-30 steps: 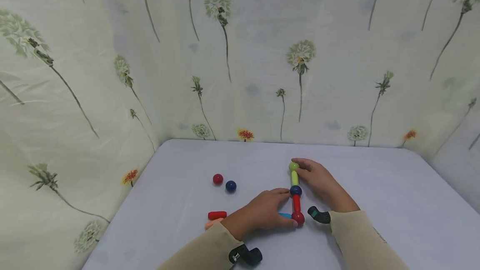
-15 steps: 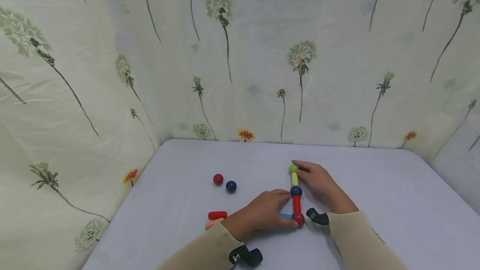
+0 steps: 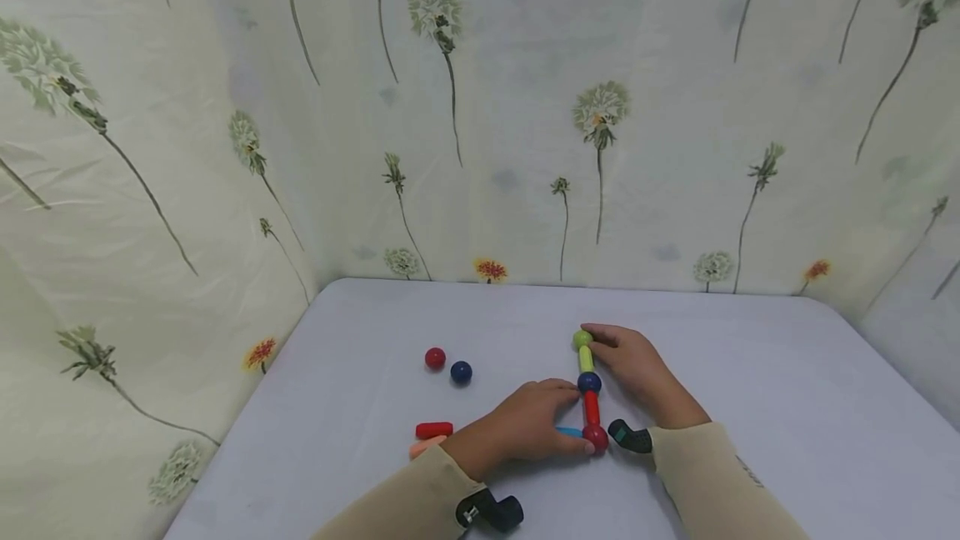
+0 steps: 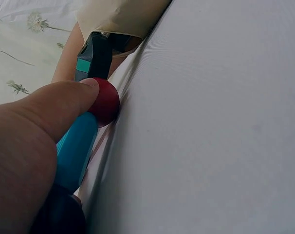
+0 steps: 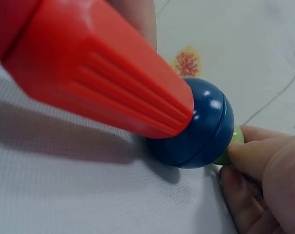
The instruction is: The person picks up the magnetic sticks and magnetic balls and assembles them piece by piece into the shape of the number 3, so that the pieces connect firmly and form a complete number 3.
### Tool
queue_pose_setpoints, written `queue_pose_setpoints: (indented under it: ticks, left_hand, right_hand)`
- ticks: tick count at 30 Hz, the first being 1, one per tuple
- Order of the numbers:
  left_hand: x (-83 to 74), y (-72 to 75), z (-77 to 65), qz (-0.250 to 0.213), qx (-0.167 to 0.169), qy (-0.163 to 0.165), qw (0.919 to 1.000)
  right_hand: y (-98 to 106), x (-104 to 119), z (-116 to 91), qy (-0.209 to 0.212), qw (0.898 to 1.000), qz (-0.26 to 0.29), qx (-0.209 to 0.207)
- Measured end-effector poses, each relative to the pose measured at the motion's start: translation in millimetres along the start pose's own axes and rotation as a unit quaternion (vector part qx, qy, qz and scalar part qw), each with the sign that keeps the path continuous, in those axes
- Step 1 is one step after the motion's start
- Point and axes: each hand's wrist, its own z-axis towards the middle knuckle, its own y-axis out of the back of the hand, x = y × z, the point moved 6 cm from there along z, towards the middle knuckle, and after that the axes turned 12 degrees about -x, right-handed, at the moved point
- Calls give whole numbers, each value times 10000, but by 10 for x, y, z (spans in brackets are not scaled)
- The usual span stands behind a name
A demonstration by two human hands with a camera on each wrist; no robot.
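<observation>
On the bench (image 3: 780, 382), two red balls (image 3: 435, 359), three blue balls (image 3: 461, 372) and one green ball (image 3: 581, 341) are counted. Two red rods (image 3: 434, 430), one blue rod (image 3: 568, 432), one yellow rod (image 3: 587, 359) and one orange rod (image 3: 427, 446) are also counted there. Two hands (image 3: 525, 422) are seen above the bench.

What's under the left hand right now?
Under the left hand, a light blue rod meets a red ball; part of a dark blue piece shows too. Anything else there is covered.
</observation>
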Motion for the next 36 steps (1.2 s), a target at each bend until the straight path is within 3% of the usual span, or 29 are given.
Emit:
queue_pose_setpoints:
  ticks: [17, 21, 29, 36]
  left_hand:
    - [13, 20, 16, -290, 119, -20, 9995]
    - [28, 41, 14, -420, 134, 152, 9989]
    - [106, 242, -29, -669, -87, 870, 9939]
    - [294, 586, -95, -1007, -758, 1017, 9868]
  right_hand:
    - [-15, -38, 1, -38, 10000, 30, -4]
    - [-11, -40, -3, -47, 10000, 43, -17]
    - [-38, -40, -27, -62, 9999, -87, 26]
    - [-34, -35, -4, 100, 9998, -151, -46]
